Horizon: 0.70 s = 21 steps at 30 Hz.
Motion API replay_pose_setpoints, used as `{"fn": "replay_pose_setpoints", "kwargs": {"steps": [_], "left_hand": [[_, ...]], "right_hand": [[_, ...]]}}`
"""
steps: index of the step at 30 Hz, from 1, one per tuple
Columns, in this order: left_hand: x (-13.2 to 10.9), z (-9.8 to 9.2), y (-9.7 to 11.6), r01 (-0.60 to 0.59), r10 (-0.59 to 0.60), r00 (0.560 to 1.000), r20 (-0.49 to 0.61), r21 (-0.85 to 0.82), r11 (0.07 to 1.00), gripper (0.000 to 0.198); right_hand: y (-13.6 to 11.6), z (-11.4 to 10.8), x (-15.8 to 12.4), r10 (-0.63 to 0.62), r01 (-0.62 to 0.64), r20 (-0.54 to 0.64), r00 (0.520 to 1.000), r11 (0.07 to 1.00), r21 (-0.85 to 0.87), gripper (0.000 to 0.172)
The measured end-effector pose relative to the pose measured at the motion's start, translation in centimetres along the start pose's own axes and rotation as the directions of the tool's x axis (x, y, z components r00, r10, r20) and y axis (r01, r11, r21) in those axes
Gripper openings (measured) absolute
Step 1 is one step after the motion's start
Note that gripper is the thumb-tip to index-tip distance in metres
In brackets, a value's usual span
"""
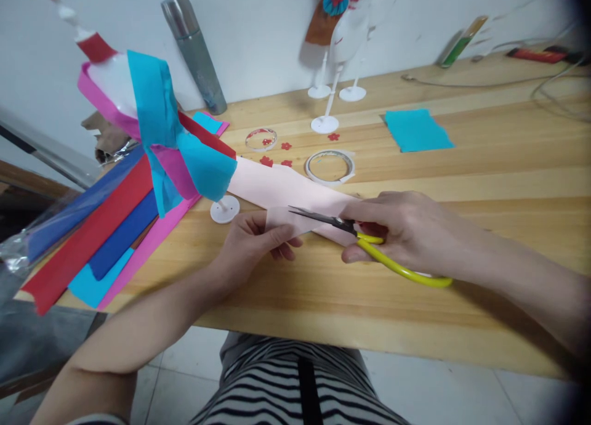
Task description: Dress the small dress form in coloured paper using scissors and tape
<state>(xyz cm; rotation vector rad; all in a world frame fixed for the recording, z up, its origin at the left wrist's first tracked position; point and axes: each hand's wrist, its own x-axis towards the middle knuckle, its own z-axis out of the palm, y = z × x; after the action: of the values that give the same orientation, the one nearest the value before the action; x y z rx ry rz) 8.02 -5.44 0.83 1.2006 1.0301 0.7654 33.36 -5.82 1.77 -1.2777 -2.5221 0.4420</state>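
My right hand [397, 228] is closed on yellow-handled scissors [369, 243], whose dark blades point left into a strip of pale pink paper [286, 188]. My left hand [252, 240] pinches the near end of that pink paper just below the blade tips. The paper lies across a wooden table [484, 185] above my lap. Close to my left hand stands a small white figure on a round base [225, 209], wrapped in blue and pink paper [161, 129].
Red, blue, cyan and pink paper strips [101, 240] lie at the left edge. Two tape rings [330, 166], small red paper flowers [286, 146], a cyan sheet [418, 130], a steel flask [194, 49] and white stands with figures [339, 37] sit farther back. Cables run at far right.
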Motion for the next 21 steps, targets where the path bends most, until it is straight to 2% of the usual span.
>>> {"fn": "replay_pose_setpoints", "kwargs": {"steps": [4,7,11,14,16,18,21], "left_hand": [[0.0,-0.1,-0.1,0.011,-0.011,1.000,0.011,-0.035,0.999,0.022],[0.1,-0.1,-0.1,0.014,-0.014,1.000,0.014,-0.035,0.999,0.022],[0.1,-0.1,-0.3,0.010,-0.009,1.000,0.017,-0.034,0.999,0.023],[0.2,-0.2,-0.4,0.008,-0.008,1.000,0.024,-0.025,1.000,0.026],[0.1,-0.2,-0.4,0.011,-0.011,1.000,0.027,-0.020,1.000,0.026],[0.1,-0.2,-0.3,0.014,-0.014,1.000,0.024,-0.016,1.000,0.026],[0.0,0.0,-0.2,-0.001,0.001,1.000,0.026,-0.001,1.000,0.023]], "right_hand": [[-0.2,-0.2,0.0,0.015,-0.015,-0.012,1.000,1.000,0.018,0.089],[0.1,0.1,-0.1,-0.006,0.007,-0.008,1.000,1.000,0.024,0.087],[1.0,0.9,-0.4,-0.048,0.049,-0.072,0.996,0.999,0.013,0.079],[1.1,0.9,-0.5,-0.016,0.020,-0.096,0.995,0.999,0.043,0.079],[0.7,0.6,-0.5,0.046,-0.042,-0.061,0.997,0.997,0.071,0.074],[0.1,0.1,-0.4,0.101,-0.101,0.005,0.995,0.991,0.090,0.062],[-0.7,-0.3,-0.2,0.128,-0.133,0.070,0.989,0.988,0.077,0.048]]}}
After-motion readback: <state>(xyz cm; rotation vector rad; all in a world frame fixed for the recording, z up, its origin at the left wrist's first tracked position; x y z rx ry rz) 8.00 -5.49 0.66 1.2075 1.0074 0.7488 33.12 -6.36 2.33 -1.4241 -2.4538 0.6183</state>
